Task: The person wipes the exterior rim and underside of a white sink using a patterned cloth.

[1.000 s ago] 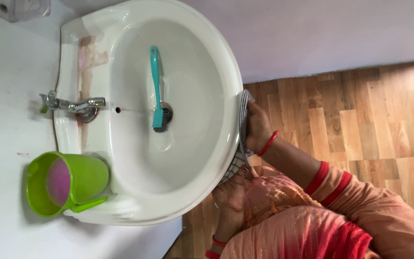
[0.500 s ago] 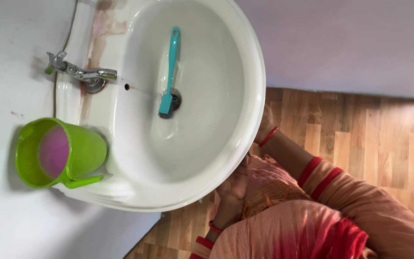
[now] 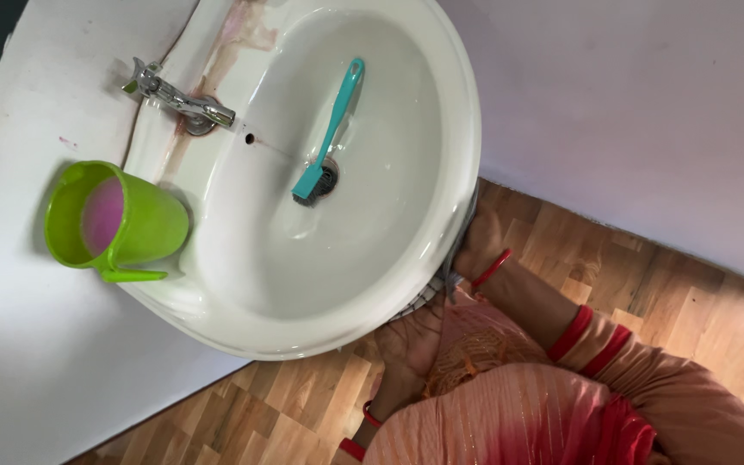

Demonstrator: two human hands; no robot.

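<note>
White wall with a wall-mounted white sink (image 3: pixel 441 103); wood-plank floor (image 3: pixel 647 284) below it. Camera view is rotated. In the basin, a teal brush (image 3: pixel 329 133) lies with its head over the drain (image 3: pixel 327 179). A metal tap (image 3: pixel 178 99) sits on the back ledge, with reddish stains on the ledge around it. A green mug (image 3: pixel 118 222) with a pink inside stands on the sink's ledge beside the tap, handle toward the front rim. Both hands are at the underside of the sink's front rim. The right hand (image 3: pixel 480 241), red bangle at the wrist, presses against a checked cloth (image 3: pixel 451 277) that shows just under the rim; the left hand (image 3: pixel 411 344) lies beside it, fingers under the rim. Grip of either hand: cannot tell, fingers hidden by the sink.
</note>
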